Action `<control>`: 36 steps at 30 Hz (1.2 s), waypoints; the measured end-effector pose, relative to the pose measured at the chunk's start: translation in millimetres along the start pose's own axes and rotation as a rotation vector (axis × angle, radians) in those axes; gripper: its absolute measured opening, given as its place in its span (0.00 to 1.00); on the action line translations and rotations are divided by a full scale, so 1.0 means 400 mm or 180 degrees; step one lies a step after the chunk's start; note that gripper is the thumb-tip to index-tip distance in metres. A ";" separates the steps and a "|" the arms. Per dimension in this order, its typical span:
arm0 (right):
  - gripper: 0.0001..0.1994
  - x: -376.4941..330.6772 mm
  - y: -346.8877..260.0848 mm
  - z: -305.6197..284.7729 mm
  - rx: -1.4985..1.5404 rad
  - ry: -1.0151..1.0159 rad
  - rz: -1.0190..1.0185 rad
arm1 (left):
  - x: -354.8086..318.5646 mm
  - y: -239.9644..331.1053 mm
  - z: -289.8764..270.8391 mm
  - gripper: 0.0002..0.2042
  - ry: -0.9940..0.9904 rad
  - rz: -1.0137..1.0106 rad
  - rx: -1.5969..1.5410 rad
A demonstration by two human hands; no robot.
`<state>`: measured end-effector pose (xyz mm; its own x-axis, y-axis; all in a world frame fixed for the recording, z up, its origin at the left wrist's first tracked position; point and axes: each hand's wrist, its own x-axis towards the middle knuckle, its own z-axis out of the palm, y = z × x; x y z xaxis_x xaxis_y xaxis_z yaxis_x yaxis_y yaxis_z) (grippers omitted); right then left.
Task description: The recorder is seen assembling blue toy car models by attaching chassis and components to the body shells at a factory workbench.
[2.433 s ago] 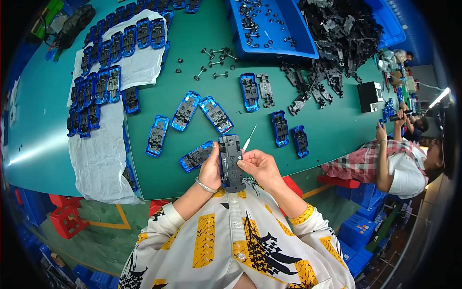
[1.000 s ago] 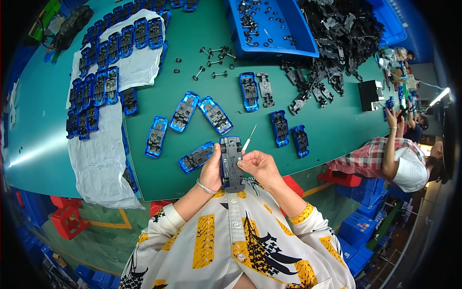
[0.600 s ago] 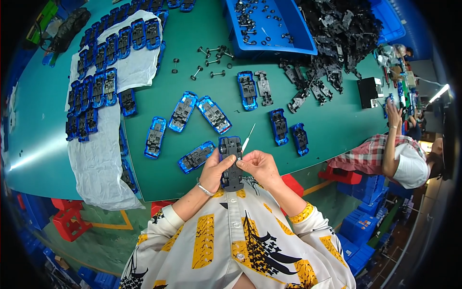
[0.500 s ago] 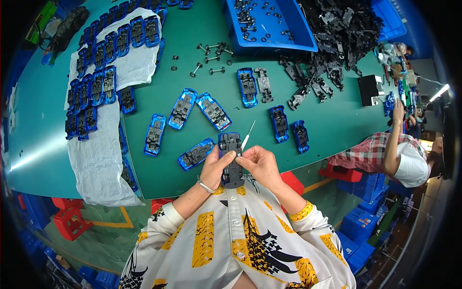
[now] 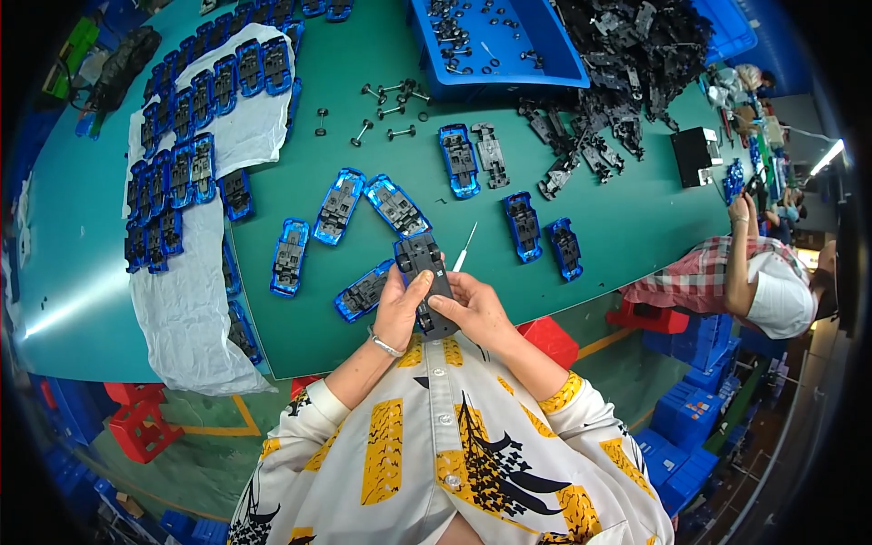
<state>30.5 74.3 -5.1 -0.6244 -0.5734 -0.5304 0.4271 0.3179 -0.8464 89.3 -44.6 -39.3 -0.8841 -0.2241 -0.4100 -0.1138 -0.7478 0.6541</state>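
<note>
Both hands hold a toy car (image 5: 422,258) in front of my shirt, its black underside facing up and its front end tilted to the left. My left hand (image 5: 396,309) grips the left side, thumb lying on the black base. From the right, my right hand (image 5: 476,311) holds the other side, its thumb also pressed on the base. Fingers under the car are hidden. Just beyond the right hand lies a thin tool with a white handle (image 5: 460,261). A blue toy car (image 5: 364,292) rests upside down beside my left hand.
More upturned blue cars (image 5: 340,207) lie around, with rows of them on white paper (image 5: 245,132) at left. Wheel axles (image 5: 361,133) are scattered near a blue bin (image 5: 509,80). Black chassis parts (image 5: 627,54) are heaped at back right. A co-worker (image 5: 763,282) sits at right.
The car in my hands has turned, its far end swinging left. My right thumb has shifted along the base. My view has moved slightly, and the co-worker's raised arm has come down.
</note>
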 end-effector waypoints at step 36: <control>0.25 -0.031 -0.037 0.020 -0.3119 0.1291 -0.1760 | 0.025 -0.005 0.022 0.15 0.0725 0.0481 -0.0047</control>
<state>37.3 70.7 14.2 -0.8027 -0.5896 0.0897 -0.5346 0.6447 -0.5464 76.7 -39.9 -39.3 -0.7657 -0.4672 -0.4420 0.0196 -0.7039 0.7100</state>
